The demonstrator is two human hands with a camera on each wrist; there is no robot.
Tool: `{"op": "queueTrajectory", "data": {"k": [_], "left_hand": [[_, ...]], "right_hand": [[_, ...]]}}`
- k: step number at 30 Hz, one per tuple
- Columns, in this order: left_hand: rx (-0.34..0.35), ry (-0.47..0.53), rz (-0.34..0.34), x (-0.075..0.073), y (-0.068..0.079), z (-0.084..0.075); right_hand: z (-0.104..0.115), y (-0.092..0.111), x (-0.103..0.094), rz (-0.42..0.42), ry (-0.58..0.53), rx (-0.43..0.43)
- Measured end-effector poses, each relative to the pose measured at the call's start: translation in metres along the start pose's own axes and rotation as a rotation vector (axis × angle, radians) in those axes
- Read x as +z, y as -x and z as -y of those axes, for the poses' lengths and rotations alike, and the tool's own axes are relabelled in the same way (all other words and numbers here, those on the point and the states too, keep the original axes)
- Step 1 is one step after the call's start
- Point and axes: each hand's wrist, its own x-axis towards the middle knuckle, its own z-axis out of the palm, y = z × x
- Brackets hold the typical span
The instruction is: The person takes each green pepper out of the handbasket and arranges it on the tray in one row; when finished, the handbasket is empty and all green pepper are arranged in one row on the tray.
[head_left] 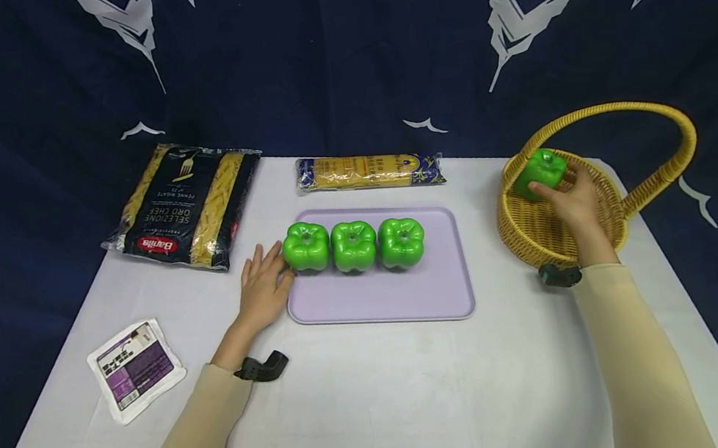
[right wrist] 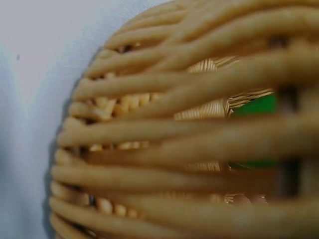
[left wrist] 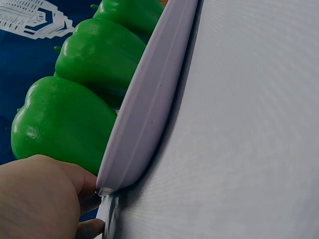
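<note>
Inside the yellow wicker basket point(head_left: 511, 225), my right hand point(head_left: 577, 199) grips a green bell pepper point(head_left: 543, 167), thumb on its near side and fingers at its right. The right wrist view is filled by the basket's weave point(right wrist: 149, 164); a bit of green pepper point(right wrist: 256, 105) shows through the gaps. My left hand point(head_left: 263, 290) rests, fingers extended, at the left edge of a lilac tray point(head_left: 375, 307). Three green bell peppers stand in a row on it: left point(head_left: 305, 246), middle point(head_left: 353, 246) and right point(head_left: 401, 242). In the left wrist view, the left hand point(left wrist: 42, 196) is beside the nearest pepper point(left wrist: 65, 124).
A black pasta bag point(head_left: 180, 204) lies at the back left, and a slim pack of noodles point(head_left: 369, 171) behind the tray. A white and purple pouch point(head_left: 137, 369) lies front left. The basket's tall handle point(head_left: 612, 108) arches up beside my right hand.
</note>
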Motion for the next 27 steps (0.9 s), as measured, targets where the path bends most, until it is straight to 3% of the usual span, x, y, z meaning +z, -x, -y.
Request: {"op": "queueTrajectory", "data": {"k": [16, 27], "left_hand": [[0.001, -0.014, -0.011, 0.0012, -0.0008, 0.0010], [0.001, -0.017, -0.010, 0.0015, -0.0008, 0.0011]], "right_hand": [[-0.0041, -0.0020, 0.0029, -0.019, 0.018, -0.010], [-0.0014, 0.0016, -0.0004, -0.028, -0.014, 0.035]]}}
